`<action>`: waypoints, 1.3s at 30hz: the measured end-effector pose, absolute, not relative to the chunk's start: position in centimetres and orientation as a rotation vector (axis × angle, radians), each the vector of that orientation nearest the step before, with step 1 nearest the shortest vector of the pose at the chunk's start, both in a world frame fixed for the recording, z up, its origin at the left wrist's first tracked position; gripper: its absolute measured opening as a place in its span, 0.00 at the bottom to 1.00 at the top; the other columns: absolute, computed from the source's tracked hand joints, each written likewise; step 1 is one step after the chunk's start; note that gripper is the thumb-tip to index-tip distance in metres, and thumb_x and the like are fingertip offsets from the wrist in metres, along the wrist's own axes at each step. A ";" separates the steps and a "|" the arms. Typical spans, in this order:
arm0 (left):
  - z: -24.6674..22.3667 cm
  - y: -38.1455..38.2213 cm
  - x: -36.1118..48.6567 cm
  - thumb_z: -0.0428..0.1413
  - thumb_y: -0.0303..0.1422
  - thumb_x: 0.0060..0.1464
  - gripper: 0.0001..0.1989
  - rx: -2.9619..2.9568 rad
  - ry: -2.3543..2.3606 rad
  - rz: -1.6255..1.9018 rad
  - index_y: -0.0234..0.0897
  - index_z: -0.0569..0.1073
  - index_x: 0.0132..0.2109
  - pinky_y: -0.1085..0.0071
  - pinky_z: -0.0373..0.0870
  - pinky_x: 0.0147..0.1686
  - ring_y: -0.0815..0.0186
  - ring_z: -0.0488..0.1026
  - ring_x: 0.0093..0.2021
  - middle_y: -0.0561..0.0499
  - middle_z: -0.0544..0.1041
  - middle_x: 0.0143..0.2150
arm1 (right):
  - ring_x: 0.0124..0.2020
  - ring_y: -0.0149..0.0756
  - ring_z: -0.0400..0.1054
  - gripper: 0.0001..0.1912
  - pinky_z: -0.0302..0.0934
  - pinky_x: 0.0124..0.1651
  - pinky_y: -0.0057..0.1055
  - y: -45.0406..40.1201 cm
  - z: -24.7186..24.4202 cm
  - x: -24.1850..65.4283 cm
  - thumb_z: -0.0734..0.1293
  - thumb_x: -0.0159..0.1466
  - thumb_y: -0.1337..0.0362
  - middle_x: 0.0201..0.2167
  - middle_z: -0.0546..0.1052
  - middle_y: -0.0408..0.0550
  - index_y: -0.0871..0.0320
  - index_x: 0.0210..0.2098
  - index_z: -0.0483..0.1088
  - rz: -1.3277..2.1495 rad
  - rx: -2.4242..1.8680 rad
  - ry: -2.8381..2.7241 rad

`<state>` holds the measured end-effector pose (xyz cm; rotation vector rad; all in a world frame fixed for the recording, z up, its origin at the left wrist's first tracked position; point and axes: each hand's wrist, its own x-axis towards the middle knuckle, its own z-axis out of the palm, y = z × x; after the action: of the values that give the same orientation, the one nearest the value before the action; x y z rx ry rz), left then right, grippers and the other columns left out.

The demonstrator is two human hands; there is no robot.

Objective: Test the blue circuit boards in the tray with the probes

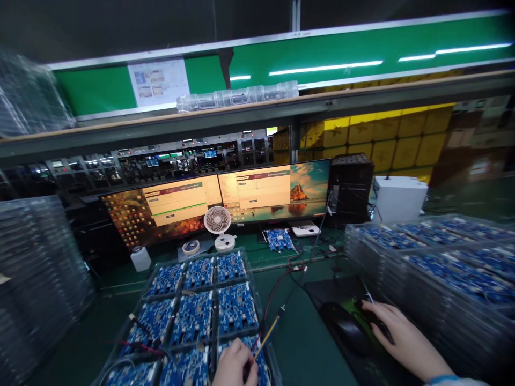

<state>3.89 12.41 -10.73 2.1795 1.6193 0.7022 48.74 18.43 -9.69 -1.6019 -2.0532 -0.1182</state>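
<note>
My left hand (pixel 236 364) is closed above the front right pocket of a clear tray (pixel 248 268) of blue circuit boards (pixel 236 306). From its fingers a thin yellow cable (pixel 266 338) runs up to a small connector; the fingertips are partly hidden. On the right, my right hand (pixel 404 338) is curled around a slim dark-handled tool (pixel 382 327) with a bright, thin tip pointing away from me. Its exact kind is unclear. That hand rests over a dark mouse pad (pixel 333 292), just right of a black computer mouse (pixel 346 326).
Stacked clear trays with boards (pixel 438 268) stand right; another tall tray stack (pixel 36 279) stands left. Behind are two monitors (pixel 277 195), a white fan (pixel 218 221), a tape roll (pixel 191 247), a white bottle (pixel 140 259) and a lone board (pixel 280 240). Loose cables (pixel 277 284) cross the bench.
</note>
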 end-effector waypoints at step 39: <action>-10.4 12.3 4.0 0.51 0.28 0.52 0.07 2.168 1.650 0.623 0.38 0.74 0.32 0.69 0.64 0.37 0.63 0.71 0.36 0.47 0.73 0.35 | 0.48 0.47 0.73 0.18 0.71 0.47 0.43 18.9 -9.7 48.4 0.61 0.61 0.56 0.45 0.78 0.54 0.54 0.46 0.72 -0.121 -1.551 -2.035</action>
<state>4.05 12.35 -10.37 2.1683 1.6504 0.6229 48.41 18.91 -9.69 -1.5513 -2.0346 -0.1207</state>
